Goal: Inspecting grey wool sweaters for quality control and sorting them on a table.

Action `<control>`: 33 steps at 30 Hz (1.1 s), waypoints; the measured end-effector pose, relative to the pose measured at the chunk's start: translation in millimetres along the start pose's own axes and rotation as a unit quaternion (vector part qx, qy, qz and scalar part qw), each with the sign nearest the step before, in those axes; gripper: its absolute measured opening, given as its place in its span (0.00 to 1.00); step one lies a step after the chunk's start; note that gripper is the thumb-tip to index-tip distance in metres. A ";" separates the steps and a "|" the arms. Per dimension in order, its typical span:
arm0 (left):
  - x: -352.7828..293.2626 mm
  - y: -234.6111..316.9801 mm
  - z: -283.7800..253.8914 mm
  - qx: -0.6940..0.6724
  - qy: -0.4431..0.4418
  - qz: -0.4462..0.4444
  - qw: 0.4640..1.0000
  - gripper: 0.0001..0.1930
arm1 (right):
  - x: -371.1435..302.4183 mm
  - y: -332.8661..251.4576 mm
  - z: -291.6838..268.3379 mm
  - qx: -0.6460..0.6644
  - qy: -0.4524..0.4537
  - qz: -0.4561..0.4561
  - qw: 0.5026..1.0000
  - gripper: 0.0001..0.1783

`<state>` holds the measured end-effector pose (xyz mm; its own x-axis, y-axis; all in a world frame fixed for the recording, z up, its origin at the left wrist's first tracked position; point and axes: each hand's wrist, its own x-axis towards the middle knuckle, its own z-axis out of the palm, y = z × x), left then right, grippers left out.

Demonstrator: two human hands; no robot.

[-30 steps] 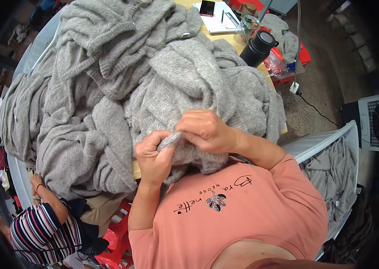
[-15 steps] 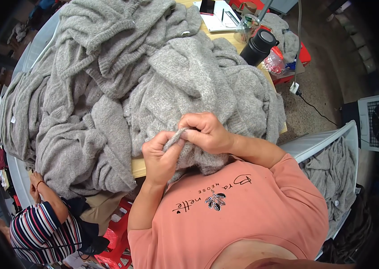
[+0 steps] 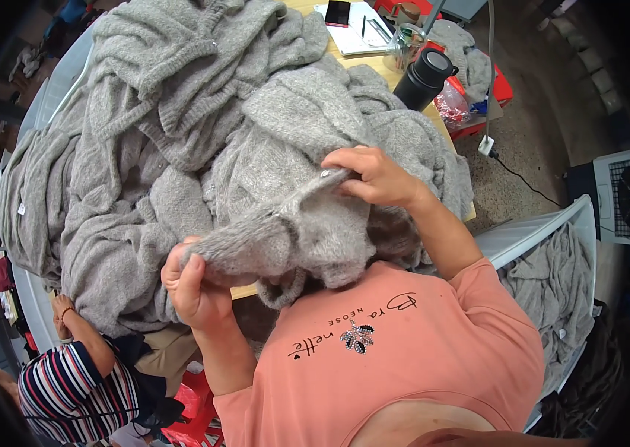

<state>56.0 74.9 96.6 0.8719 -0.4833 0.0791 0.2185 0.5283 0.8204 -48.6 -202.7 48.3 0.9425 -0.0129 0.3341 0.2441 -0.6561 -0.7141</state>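
Note:
Between my two hands a grey knitted garment (image 3: 270, 223) is stretched out, one ribbed edge running from hand to hand. My left hand (image 3: 190, 279) pinches its lower left end, thumb on top. At the upper right, my right hand (image 3: 374, 175) grips the same edge with curled fingers, a small white spot showing near the fingertips. The rest of the garment hangs toward my shirt at the table edge. Just beyond it lies a large heap of similar grey knitwear (image 3: 173, 82), folds piled over one another.
A black flask (image 3: 423, 78), a glass jar (image 3: 406, 46) and an open notebook (image 3: 356, 30) stand at the far right of the wooden table. To my right is a white bin (image 3: 538, 231) of grey knitwear. A person in a striped shirt (image 3: 77, 387) is at the lower left, near a red stool (image 3: 194, 406).
My hands were close together, pinching one spot of the knit. They have moved apart, left hand down and left, right hand up and right, spreading the edge between them.

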 end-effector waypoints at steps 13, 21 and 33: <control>12.0 -1.8 10.5 -0.055 -0.133 -0.063 0.988 0.06 | 5.5 -23.9 1.1 0.116 -0.045 -0.009 0.992 0.16; 6.2 -2.3 37.5 0.034 0.009 -0.090 0.995 0.03 | 9.8 -62.6 -12.4 -0.047 0.165 -0.164 0.972 0.17; -0.4 -26.4 54.5 0.073 -0.078 -0.162 0.981 0.03 | 16.5 -82.8 22.2 -0.104 0.185 -0.323 0.922 0.09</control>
<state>25.9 23.2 105.8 0.6869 -0.7165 -0.1216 0.3977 0.2305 0.8881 -48.1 -131.8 99.3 0.4637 0.2006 0.8630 0.6426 -0.7467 -0.1717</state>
